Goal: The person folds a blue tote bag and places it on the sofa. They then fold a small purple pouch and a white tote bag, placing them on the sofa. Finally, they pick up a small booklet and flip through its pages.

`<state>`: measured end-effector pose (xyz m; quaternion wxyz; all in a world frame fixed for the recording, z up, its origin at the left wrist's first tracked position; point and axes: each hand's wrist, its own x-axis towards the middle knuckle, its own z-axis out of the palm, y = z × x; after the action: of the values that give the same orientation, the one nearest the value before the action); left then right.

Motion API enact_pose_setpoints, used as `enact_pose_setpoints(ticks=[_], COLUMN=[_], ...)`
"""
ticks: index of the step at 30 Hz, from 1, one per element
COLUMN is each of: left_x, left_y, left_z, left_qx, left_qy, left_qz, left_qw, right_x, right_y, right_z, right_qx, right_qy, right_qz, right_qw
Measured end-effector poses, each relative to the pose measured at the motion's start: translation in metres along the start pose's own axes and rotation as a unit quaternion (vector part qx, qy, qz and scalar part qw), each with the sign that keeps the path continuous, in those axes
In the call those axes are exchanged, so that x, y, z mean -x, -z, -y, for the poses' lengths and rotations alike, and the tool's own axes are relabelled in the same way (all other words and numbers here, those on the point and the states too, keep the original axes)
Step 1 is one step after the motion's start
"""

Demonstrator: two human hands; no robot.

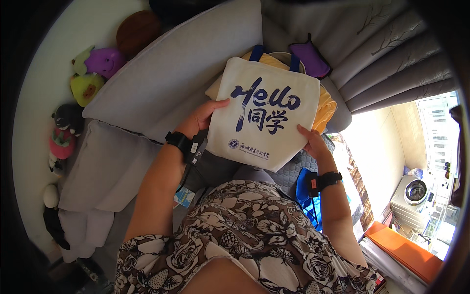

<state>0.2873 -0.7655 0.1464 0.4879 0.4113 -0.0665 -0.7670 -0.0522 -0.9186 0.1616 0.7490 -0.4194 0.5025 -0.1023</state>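
Observation:
A white cloth tote bag (271, 147) with dark blue printed lettering is held up flat before me. My left hand (205, 114) grips its left edge, thumb on the front. On the lower right edge, my right hand (314, 141) pinches the cloth, also thumb in front. The fingers behind the bag are hidden. Dark blue straps (257, 53) show above its top edge. Yellow cloth (326, 110) lies behind the bag, and a purple pouch (311, 58) with dark trim is beyond it at the upper right.
A grey sofa cushion (176, 73) leans behind, with plush toys (106, 62) along the wall at left. Blue cloth (303, 187) lies near my right wrist. Grey curtains (389, 55) hang at upper right; a washing machine (413, 194) stands farther right, near an orange box (404, 251).

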Motion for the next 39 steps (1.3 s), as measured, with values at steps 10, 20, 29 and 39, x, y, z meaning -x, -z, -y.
enact_pose_setpoints(ticks=[10, 20, 29, 39], left_x=[0.027, 0.052, 0.055, 0.073], left_y=[-0.012, -0.028, -0.035, -0.047], left_z=[-0.028, -0.037, -0.033, -0.031], left_qx=[-0.082, -0.172, -0.212, -0.232], left_qy=[-0.133, -0.282, -0.354, -0.39], left_qz=[0.014, 0.007, -0.011, -0.01], left_qw=[0.988, 0.944, 0.911, 0.891], right_x=[0.019, -0.007, -0.036, -0.03], right_y=[0.007, 0.009, 0.01, 0.0], right_z=[0.068, 0.076, 0.078, 0.091], right_qx=[0.014, 0.012, 0.009, -0.016], right_qy=[0.134, 0.236, 0.297, 0.329], right_qz=[0.091, 0.156, 0.22, 0.249], right_qw=[0.987, 0.959, 0.929, 0.911])
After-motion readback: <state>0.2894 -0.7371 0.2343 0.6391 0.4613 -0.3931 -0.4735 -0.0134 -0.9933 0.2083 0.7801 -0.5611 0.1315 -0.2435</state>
